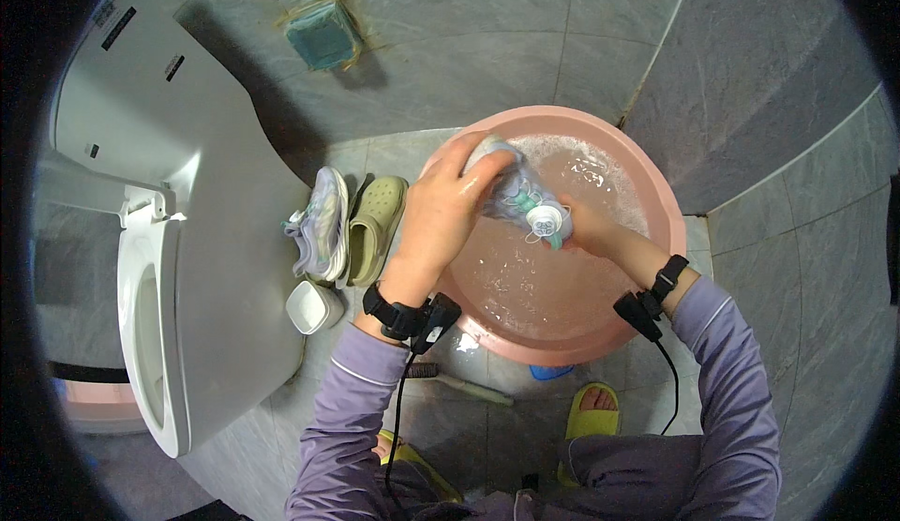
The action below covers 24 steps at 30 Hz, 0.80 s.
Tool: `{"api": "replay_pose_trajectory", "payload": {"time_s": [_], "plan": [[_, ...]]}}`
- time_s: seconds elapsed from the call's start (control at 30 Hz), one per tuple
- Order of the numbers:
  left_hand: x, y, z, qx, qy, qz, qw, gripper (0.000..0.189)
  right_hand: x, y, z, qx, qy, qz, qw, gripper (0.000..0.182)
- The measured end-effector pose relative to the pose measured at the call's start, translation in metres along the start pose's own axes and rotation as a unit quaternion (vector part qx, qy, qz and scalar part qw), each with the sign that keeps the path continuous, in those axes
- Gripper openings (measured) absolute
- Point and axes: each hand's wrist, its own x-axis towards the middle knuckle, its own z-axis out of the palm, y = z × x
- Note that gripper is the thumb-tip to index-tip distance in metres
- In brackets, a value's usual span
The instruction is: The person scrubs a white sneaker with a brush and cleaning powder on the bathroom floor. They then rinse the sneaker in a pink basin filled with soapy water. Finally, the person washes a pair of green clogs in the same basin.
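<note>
A pale lavender sneaker (517,194) with a white dial closure and teal parts is held over soapy water in a round pink basin (664,239). My left hand (450,197) grips one end of the shoe from above, its fingers spread around it. At the other end, beside the dial, my right hand (587,224) clasps the shoe; part of this hand is hidden by the shoe. Another lavender sneaker (323,222) lies on its side left of the basin, next to a green clog (376,229).
Left stands a white toilet (232,275). A white tub (313,308) holding something white sits near the shoes. A long-handled brush (464,386) lies on the tiles below the basin, and a blue object (550,372) peeks from beneath its rim. Tiled walls border the basin.
</note>
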Motion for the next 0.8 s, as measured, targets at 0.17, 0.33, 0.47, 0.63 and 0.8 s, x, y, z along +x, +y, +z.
{"api": "replay_pose_trajectory", "payload": {"time_s": [0.17,0.33,0.47,0.63,0.8], "plan": [[0.002,0.003,-0.012,-0.024,-0.009,0.094,0.995,0.038,0.01,-0.006,-0.003,-0.081,-0.018,-0.153,0.985,0.069],[-0.002,-0.003,-0.025,-0.093,0.019,0.147,0.985,0.043,-0.007,-0.03,0.009,-0.21,0.141,-0.253,0.934,0.083],[-0.003,0.005,-0.03,-0.16,0.031,0.145,0.976,0.04,-0.013,-0.04,0.009,-0.284,0.218,-0.3,0.884,0.088],[-0.009,0.005,-0.021,-0.152,0.042,0.183,0.97,0.05,-0.033,-0.045,-0.011,-0.272,0.303,-0.373,0.833,0.085],[-0.019,0.011,-0.016,-0.106,0.025,0.165,0.98,0.076,-0.062,-0.037,-0.042,-0.228,0.377,-0.382,0.812,0.089]]}}
